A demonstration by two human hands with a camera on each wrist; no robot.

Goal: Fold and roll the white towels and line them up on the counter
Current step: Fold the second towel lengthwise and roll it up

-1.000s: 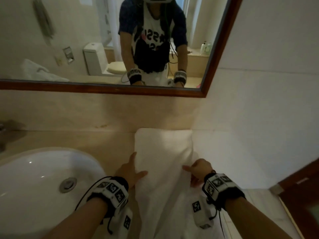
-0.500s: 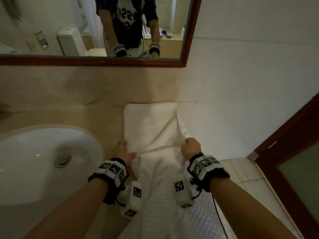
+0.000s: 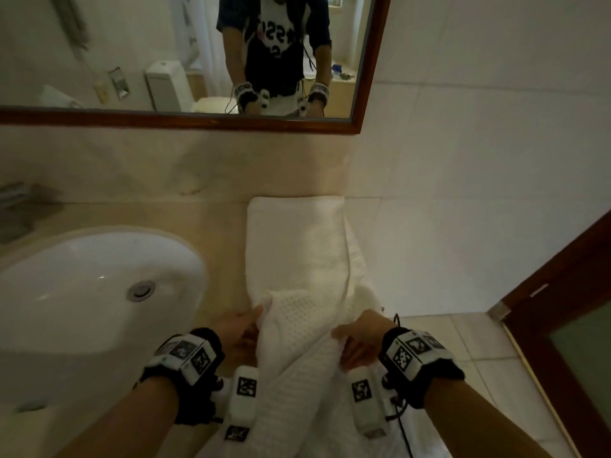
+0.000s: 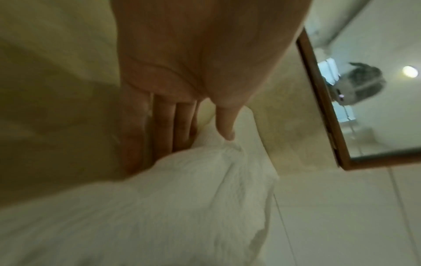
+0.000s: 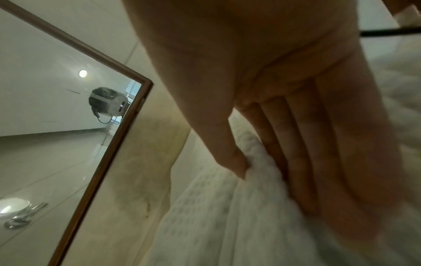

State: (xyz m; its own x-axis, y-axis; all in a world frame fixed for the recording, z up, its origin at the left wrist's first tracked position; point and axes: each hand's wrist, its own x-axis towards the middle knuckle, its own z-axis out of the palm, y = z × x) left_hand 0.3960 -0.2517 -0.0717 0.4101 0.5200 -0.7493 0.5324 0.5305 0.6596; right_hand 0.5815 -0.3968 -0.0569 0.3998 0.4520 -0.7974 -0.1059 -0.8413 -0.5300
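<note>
A long white towel lies folded lengthwise on the beige counter, its far end against the back wall and its near part hanging over the front edge. My left hand pinches the towel's left edge between thumb and fingers; the left wrist view shows the thumb pressing into the towel. My right hand pinches the right edge the same way, thumb on top of the waffle cloth, fingers underneath. Between the hands the cloth is lifted and bunched.
A white oval sink with a metal drain sits left of the towel. A wood-framed mirror hangs above the counter. A white tiled wall borders the towel's right side, and a dark wooden door frame stands at far right.
Both hands went from resting on the towel's edges to pinching them, then drew back toward me, lifting and bunching the cloth. The head view has tilted downward.
</note>
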